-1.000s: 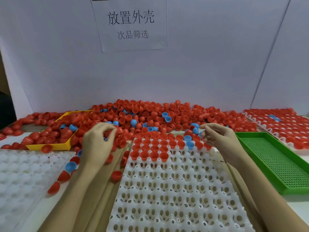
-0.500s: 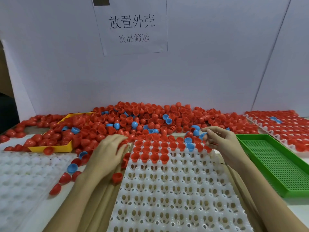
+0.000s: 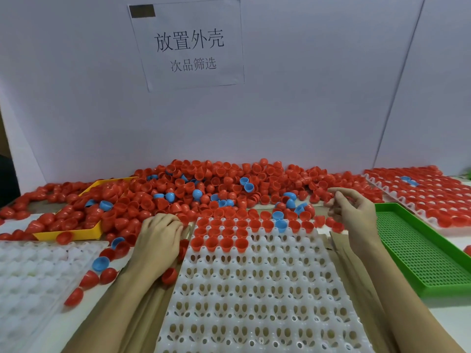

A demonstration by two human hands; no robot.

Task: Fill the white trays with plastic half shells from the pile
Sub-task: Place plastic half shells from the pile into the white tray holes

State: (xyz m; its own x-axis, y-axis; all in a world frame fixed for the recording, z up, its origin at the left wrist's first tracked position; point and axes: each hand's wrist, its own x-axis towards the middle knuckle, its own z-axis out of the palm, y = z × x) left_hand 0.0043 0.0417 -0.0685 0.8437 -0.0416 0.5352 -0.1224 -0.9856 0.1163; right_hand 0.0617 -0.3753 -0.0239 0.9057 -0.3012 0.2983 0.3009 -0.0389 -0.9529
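Hanging on the white back wall is a paper sign that reads 放置外壳 in large characters, with 次品筛选 smaller beneath; a dark strip sits at its top left corner. Below it a pile of half shells spreads along the back of the table, nearly all red with a few blue ones mixed in. Directly in front of the person lies the middle white tray, whose far rows hold red shells, open side up, and two blue ones; the nearer pockets are bare. The left hand lies palm down at the tray's far left corner, fingers curled down into the shells at the pile's edge; whether it has hold of any I cannot tell. The right hand is raised at the tray's far right corner, thumb and fingers loosely spread beside the pile, nothing seen between them. Another white tray sits at the left, with loose shells along its right edge. A yellow tray holds red shells, a green perforated tray lies at the right, and behind that a filled white tray.
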